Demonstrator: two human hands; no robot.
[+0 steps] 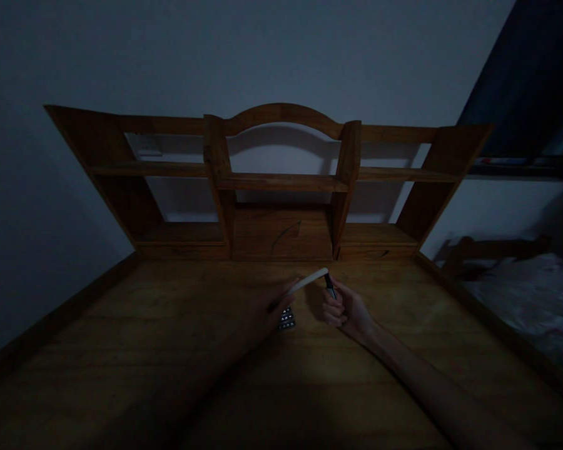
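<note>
The scene is dim. My left hand (272, 306) is closed around a slim white stick-like object (311, 279) that points up and right, over the wooden desk (169, 350). Under that hand lies a small dark patterned item (286, 319) on the desk; I cannot make out what it is. My right hand (344, 309) is closed on a small dark object (330, 285) that it holds right at the white object's tip. The two held things meet or nearly touch there.
A wooden hutch (281, 181) with bare shelves stands at the back of the desk against a pale wall. A raised rim runs along the desk's left and right sides. To the right is a bed (525, 294) with light bedding.
</note>
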